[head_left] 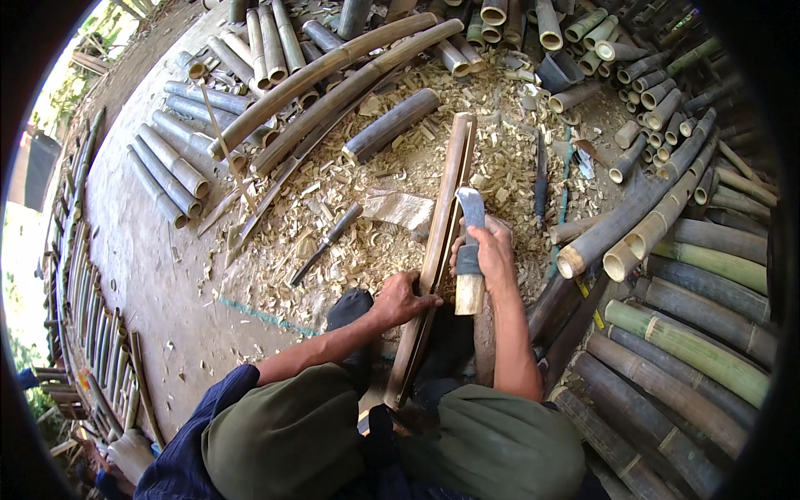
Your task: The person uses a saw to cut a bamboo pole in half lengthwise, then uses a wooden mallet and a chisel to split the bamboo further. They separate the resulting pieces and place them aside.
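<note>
A long brown bamboo piece [436, 225] with a dark lengthwise groove slants up from between my legs, its far end resting among pale wood chips. My left hand [400, 302] grips its left side at mid-length, thumb laid over it. Just right of the bamboo, my right hand [493, 254] is closed round a hand adze [469, 292]. The adze has a curved metal blade, a dark band and a pale wooden block. The fingers of my right hand are partly hidden behind the tool.
A dark-handled knife-like tool [325, 244] lies left on the chips [350, 267]. Another dark tool [542, 179] lies right. Cut bamboo sections [387, 127] lie ahead; long poles [667, 350] are stacked at right. Part of another person [131, 454] appears at lower left.
</note>
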Demonstrator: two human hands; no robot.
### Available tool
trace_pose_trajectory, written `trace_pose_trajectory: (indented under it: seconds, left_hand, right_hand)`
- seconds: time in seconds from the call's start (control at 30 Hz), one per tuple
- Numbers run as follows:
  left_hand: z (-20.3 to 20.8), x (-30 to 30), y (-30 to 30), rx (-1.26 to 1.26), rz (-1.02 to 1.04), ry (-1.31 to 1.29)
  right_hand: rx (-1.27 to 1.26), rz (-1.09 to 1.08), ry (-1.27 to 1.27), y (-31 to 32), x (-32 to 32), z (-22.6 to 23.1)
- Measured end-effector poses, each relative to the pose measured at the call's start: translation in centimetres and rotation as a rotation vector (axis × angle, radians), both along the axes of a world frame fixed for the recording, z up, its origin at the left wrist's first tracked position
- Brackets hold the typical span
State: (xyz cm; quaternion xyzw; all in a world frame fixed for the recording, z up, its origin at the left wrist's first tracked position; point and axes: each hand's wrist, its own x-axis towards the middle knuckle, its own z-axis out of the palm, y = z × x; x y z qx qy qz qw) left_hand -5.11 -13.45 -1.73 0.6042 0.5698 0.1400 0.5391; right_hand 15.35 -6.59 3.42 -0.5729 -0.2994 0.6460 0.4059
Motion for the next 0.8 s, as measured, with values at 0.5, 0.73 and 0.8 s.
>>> trace_pose_trajectory:
  seconds: [0.5, 0.73, 0.8]
  left_hand:
    - [0.4, 0.1, -0.1, -0.017, 0.036, -0.011]
    - [-0.8, -0.2, -0.3, 0.055, -0.008, 0.018]
    - [-0.7, 0.0, -0.1, 0.034, -0.004, -0.01]
  right_hand:
    - [-0.17, -0.057, 0.162, -12.4, -1.4, 1.1]
    - [-0.035, -0.037, 0.088, -8.7, -1.6, -0.6]
    - [0.018, -0.028, 0.058, -6.2, -0.9, -1.7]
